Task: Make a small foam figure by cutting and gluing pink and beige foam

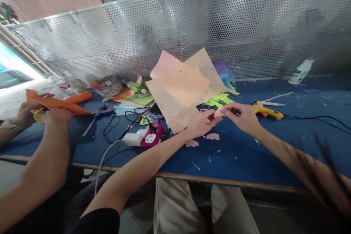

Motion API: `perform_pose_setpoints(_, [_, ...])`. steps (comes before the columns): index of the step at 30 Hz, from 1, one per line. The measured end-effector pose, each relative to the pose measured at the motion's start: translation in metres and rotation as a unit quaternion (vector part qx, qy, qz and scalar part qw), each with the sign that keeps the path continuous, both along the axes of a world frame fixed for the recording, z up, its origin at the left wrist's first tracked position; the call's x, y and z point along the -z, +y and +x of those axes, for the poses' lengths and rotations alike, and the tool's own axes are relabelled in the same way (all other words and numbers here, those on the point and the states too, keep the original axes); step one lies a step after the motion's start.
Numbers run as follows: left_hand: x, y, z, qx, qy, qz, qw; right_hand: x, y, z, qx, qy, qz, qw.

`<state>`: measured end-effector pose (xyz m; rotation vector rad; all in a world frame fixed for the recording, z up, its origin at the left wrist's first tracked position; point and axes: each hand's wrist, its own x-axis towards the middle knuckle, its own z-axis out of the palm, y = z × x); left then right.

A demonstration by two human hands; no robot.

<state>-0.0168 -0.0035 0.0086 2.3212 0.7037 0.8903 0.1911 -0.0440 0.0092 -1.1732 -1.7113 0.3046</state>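
Note:
Over the blue table, my left hand (204,121) and my right hand (240,116) meet with their fingertips close together. Between them is a small pink paper piece (219,113), pinched from both sides. Below my left hand lie two pink paper scraps, one rounded (192,143) and one with a wavy edge (213,136). Large sheets of cream paper (167,106) and pink paper (166,65) overlap just behind my left hand. To the right of my right hand rests a yellow glue gun (268,111) with a black cord.
At my left, a co-worker's hands (56,111) hold orange paper (65,105) and yellow-handled scissors (40,114). A magenta power adapter (152,137) with cables stands near a blue glue gun (103,112). A white glue bottle (301,71) stands at the back right, before a perforated metal screen (246,18).

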Motion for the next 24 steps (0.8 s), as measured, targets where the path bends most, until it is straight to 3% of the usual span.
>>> perform_pose_setpoints(4, [0.0028,0.0007,0.0017,0.012,-0.088,-0.105,0.991,0.0016,-0.0001,0.0055,0.008,-0.008,0.052,0.999])
perform_pose_setpoints(7, [0.0038,0.0045,0.0,-0.005,-0.122,-0.131,0.984,0.0011,0.0003,0.009,-0.011,-0.042,0.057,0.997])
perform_pose_setpoints(16, [-0.0035,0.0062,-0.0052,-0.003,-0.051,-0.063,0.997,0.0013,0.0028,0.004,-0.012,-0.087,0.012,0.996])
perform_pose_setpoints(24, [0.0008,0.0031,-0.0006,-0.047,-0.094,-0.047,0.993,-0.0004,0.0,0.0007,0.003,0.018,-0.031,0.999])
